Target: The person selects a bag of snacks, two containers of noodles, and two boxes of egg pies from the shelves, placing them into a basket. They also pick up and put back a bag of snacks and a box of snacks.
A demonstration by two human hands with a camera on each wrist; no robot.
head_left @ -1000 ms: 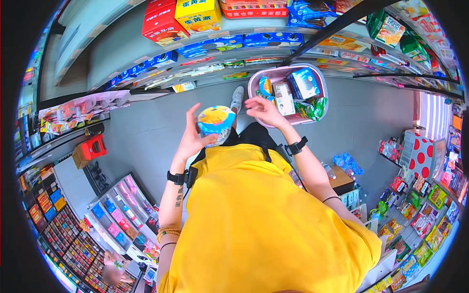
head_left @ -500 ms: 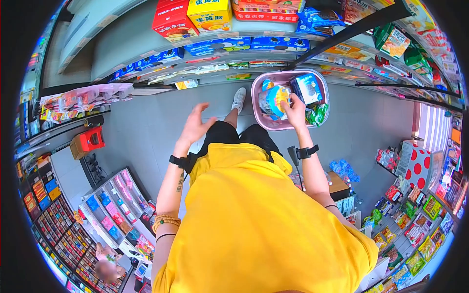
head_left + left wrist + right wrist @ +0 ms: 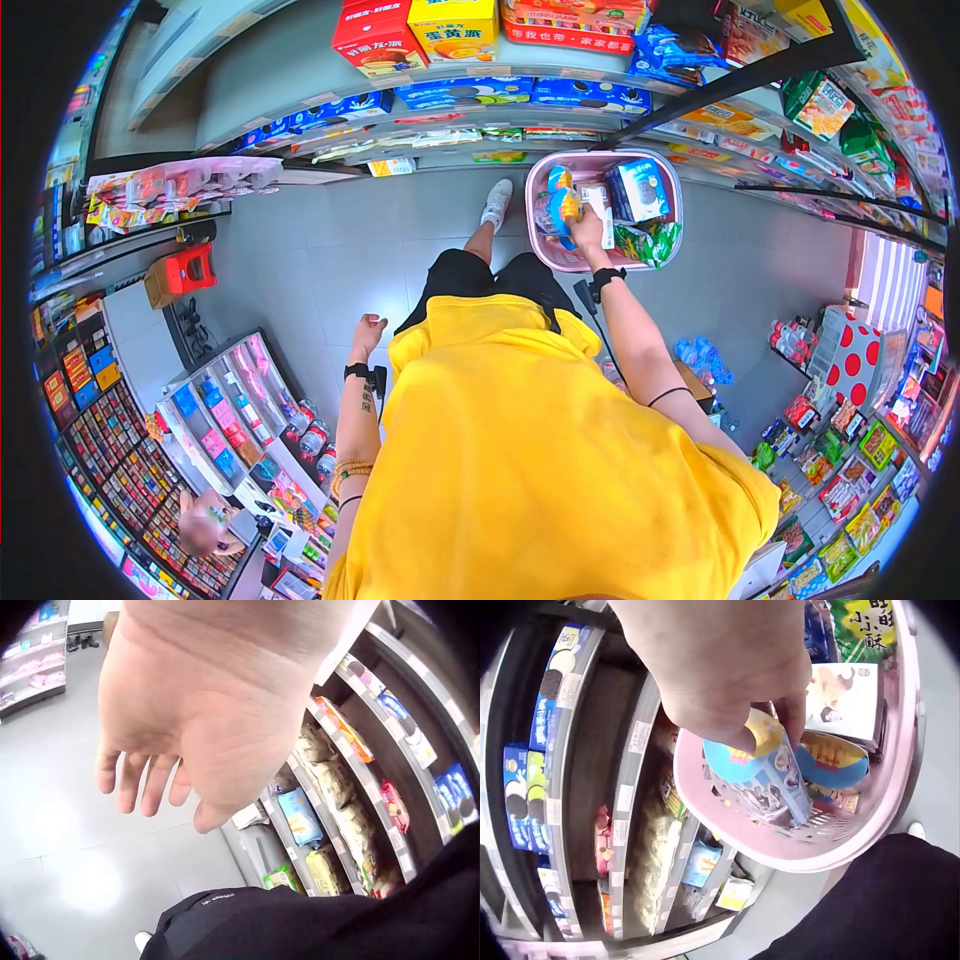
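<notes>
In the head view the right hand (image 3: pixel 588 228) reaches into a pink basket (image 3: pixel 676 215) and grips a blue and yellow tub (image 3: pixel 563 206). The right wrist view shows that tub (image 3: pixel 769 776) tilted, its top pinched between thumb and fingers, inside the basket (image 3: pixel 780 859). A similar tub (image 3: pixel 832 761) lies beside it, with a white box (image 3: pixel 844 701) and a green snack bag (image 3: pixel 862 630) further up. The left hand (image 3: pixel 369 336) hangs by the person's side, holding nothing; in the left wrist view the hand (image 3: pixel 202 727) has loosely bent fingers.
Shelves with red (image 3: pixel 378 40) and yellow boxes (image 3: pixel 453 30) run above the basket. A red stool (image 3: pixel 190 269) stands at the left. A polka-dot box (image 3: pixel 850 355) and snack racks stand at the right. Another person (image 3: pixel 207 524) is at the lower left.
The tub passed from the left hand to the right hand and went into the basket. The left hand dropped down towards the body.
</notes>
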